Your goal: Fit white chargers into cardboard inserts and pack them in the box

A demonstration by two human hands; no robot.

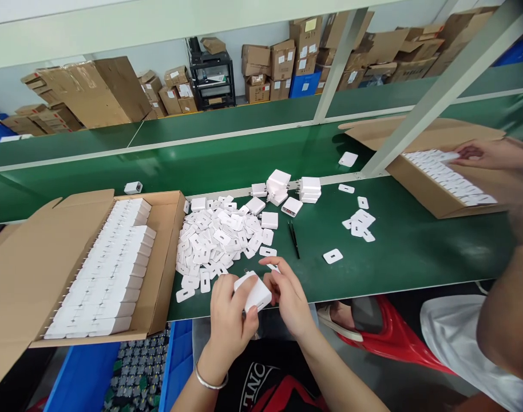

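Observation:
Near the front edge of the bench, my left hand point(225, 309) grips a white charger point(258, 295) with its prongs pointing away from me. Just to the right, my right hand point(292, 300) pinches a small white cover plate point(273, 267) between thumb and forefinger, its other fingers close to the charger. Beyond both hands spreads a heap of white cover plates point(218, 234) with slots in them. Several more chargers point(278, 186) stand behind the heap. Black tweezers point(293, 239) lie to its right.
An open cardboard box point(167, 257) at left holds rows of chargers. Below it, a blue bin point(175, 360) contains circuit boards. Loose plates point(360, 220) lie at right. A co-worker's hand point(480, 153) reaches into another box point(420, 186). A slanted post point(442, 86) rises nearby.

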